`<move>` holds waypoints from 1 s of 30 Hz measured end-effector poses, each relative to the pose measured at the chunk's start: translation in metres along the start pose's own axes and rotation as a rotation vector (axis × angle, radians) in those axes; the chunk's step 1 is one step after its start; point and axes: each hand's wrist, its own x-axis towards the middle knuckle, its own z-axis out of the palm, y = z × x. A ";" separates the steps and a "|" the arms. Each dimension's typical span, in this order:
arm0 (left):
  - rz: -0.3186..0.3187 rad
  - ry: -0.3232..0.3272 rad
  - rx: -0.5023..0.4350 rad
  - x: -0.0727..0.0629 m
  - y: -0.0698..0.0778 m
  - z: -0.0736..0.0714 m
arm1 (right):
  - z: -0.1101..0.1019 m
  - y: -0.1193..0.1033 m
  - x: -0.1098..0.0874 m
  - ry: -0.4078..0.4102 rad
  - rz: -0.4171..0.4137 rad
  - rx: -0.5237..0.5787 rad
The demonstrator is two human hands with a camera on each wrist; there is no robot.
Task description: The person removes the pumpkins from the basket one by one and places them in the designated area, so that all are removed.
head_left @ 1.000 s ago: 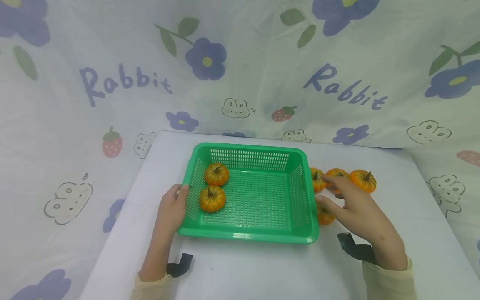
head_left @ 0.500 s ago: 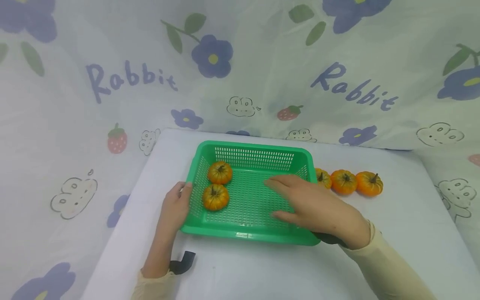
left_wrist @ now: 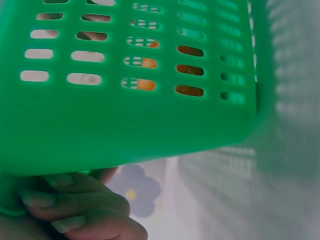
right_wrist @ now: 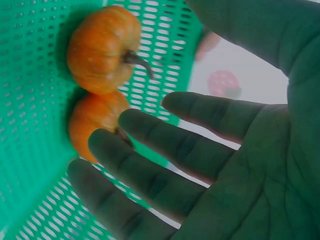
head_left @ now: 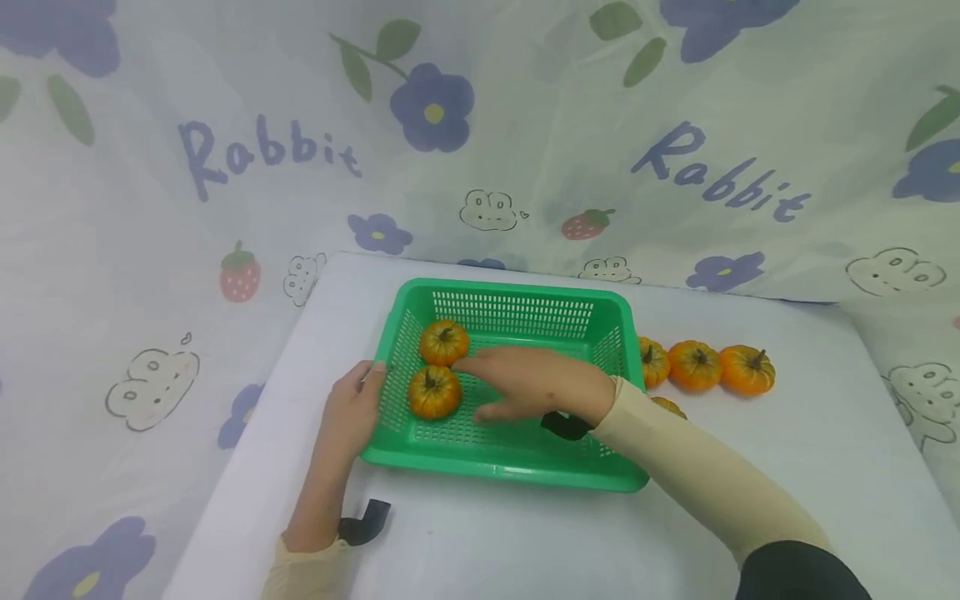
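On the white table (head_left: 480,533), the green basket (head_left: 517,472) is standing; uneven pulling by the left hand (head_left: 352,412), gripping its left rim, could be tilting it. The right hand (head_left: 528,382) is hovering inside, fingers spread, holding nothing. Bumping could be rolling the two pumpkins (head_left: 435,395) lying just left of its fingertips.

White tbl (head_left: 465,542), pale backdrop (head_left: 532,108) behind & at sides (purple flwrs (head_left: 432,108), red strawberries (head_left: 240,282)).

White tabletop (head_left: 480,542), pale backdrop (head_left: 540,108) printed with purple flowers (head_left: 433,108), strawberries (head_left: 240,279), rabbits (head_left: 488,212), "Rabbit" lettering (head_left: 268,148)
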 end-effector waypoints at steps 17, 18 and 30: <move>-0.010 0.003 -0.033 -0.001 0.005 0.006 | 0.045 0.032 0.069 0.005 -0.013 0.054; -0.014 0.004 -0.032 -0.001 0.005 0.005 | 0.047 0.032 0.070 0.004 -0.013 0.055; -0.045 -0.008 -0.015 0.000 0.006 0.003 | 0.056 0.031 0.077 -0.003 0.009 -0.037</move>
